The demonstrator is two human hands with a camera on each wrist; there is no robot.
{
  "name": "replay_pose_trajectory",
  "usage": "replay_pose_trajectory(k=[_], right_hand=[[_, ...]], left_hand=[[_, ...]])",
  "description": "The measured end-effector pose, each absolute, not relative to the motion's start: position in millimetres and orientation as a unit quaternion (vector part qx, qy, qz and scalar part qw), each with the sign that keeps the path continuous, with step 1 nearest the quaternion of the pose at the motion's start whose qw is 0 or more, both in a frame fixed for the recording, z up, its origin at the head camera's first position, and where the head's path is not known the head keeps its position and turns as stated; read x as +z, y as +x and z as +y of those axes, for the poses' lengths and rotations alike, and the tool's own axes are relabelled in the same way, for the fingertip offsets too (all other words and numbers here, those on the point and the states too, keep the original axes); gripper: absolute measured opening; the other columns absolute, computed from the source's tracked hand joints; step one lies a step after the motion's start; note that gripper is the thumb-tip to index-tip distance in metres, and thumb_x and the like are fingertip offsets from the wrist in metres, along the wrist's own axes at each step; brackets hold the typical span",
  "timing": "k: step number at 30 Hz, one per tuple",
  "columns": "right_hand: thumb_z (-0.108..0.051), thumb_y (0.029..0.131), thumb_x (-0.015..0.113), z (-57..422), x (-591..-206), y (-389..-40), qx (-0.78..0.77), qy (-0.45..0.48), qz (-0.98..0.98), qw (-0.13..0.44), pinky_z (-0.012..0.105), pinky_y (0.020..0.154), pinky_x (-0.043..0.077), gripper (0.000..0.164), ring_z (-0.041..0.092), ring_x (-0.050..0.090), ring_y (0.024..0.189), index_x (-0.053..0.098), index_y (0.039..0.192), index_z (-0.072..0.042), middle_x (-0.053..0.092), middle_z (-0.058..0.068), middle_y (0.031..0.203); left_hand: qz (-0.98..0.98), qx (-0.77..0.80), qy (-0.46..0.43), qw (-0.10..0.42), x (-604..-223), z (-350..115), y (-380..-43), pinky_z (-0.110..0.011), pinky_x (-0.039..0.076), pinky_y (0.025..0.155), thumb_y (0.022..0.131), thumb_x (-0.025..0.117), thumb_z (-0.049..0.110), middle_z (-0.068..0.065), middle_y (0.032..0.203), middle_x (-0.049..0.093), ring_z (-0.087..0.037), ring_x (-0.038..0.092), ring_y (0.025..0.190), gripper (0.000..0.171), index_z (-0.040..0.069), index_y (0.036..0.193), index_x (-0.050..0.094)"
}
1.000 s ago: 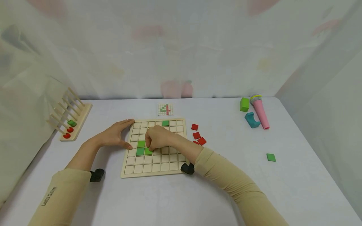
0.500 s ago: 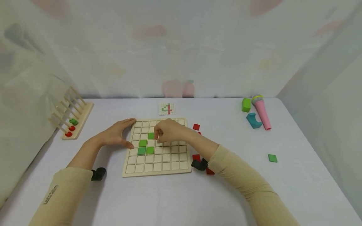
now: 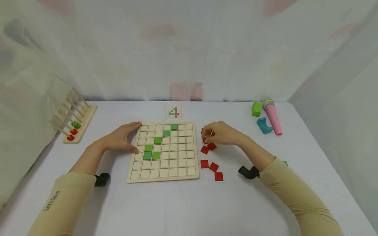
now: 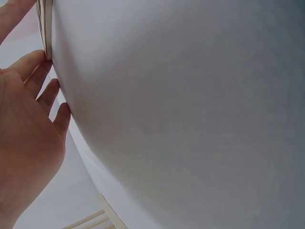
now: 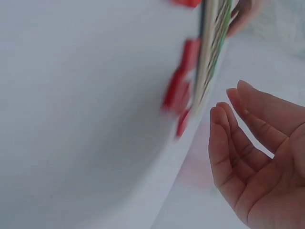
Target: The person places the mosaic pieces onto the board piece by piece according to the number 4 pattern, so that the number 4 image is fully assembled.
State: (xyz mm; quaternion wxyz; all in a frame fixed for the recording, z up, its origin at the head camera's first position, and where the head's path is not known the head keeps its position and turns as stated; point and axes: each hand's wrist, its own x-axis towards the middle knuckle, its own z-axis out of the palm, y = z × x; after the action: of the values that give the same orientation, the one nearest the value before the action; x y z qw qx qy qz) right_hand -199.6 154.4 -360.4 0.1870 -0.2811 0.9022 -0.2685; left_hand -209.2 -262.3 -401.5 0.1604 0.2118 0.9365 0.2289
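Observation:
A square wooden grid board (image 3: pixel 162 179) lies flat on the table, with several green tiles (image 3: pixel 157 140) set in its cells: a diagonal from the top edge down to the left and one more beside its lower end. My left hand (image 3: pixel 118 139) touches the board's left edge, thumb and fingers spread along it; fingertips (image 4: pixel 46 56) meet the board's corner in the left wrist view. Just right of the board, my right hand (image 3: pixel 222 133) hovers over loose red tiles (image 3: pixel 212 146), its fingers loosely bent. The right wrist view shows nothing between thumb and fingertips (image 5: pixel 220 114).
Behind the board lies a small pattern card (image 3: pixel 174 112). A wooden peg rack (image 3: pixel 85 123) with beads stands at the left. At the back right are a green block (image 3: pixel 256 109), a teal curved block (image 3: pixel 264 126) and a pink toy microphone (image 3: pixel 274 119). More red tiles (image 3: pixel 204 164) lie nearer the front.
My right hand has left the green tiles on the board and moved right to the loose red tiles, uncovering the upper green diagonal. My left hand stays at the board's left edge.

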Motion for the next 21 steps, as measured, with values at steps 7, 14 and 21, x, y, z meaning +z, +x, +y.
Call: replay_pose_trajectory(k=[7,14,21], right_hand=[[-0.015,0.091,0.068,224.3,-364.4,-189.7,-0.259,-0.24,0.918,0.179,0.024,0.075,0.051,0.013,0.015,0.062,0.082,0.072,0.101,-0.009,0.068,0.002,0.086],[-0.018,0.091,0.07,285.6,-364.8,-174.8,-0.255,-0.207,0.927,0.18,0.021,0.071,0.05,0.011,0.012,0.059,0.082,0.072,0.1,-0.012,0.068,-0.001,0.086],[-0.021,0.091,0.07,328.2,-363.1,-159.3,-0.262,-0.176,0.928,0.199,0.019,0.069,0.049,0.013,0.007,0.057,0.079,0.072,0.101,-0.012,0.068,-0.001,0.088]], left_hand=[[0.936,0.231,0.21,0.161,-399.6,-261.7,-208.9,-0.068,0.016,0.12,0.065,0.088,0.041,-0.026,0.162,0.022,-0.051,0.016,0.15,0.119,-0.002,0.155,0.023],[0.935,0.234,0.207,0.168,-399.2,-262.6,-209.0,-0.068,0.015,0.12,0.065,0.089,0.041,-0.025,0.163,0.021,-0.05,0.014,0.15,0.121,-0.001,0.156,0.022],[0.935,0.235,0.206,0.169,-399.6,-262.1,-209.3,-0.068,0.015,0.12,0.065,0.088,0.042,-0.024,0.163,0.021,-0.05,0.014,0.151,0.12,0.0,0.156,0.022]])
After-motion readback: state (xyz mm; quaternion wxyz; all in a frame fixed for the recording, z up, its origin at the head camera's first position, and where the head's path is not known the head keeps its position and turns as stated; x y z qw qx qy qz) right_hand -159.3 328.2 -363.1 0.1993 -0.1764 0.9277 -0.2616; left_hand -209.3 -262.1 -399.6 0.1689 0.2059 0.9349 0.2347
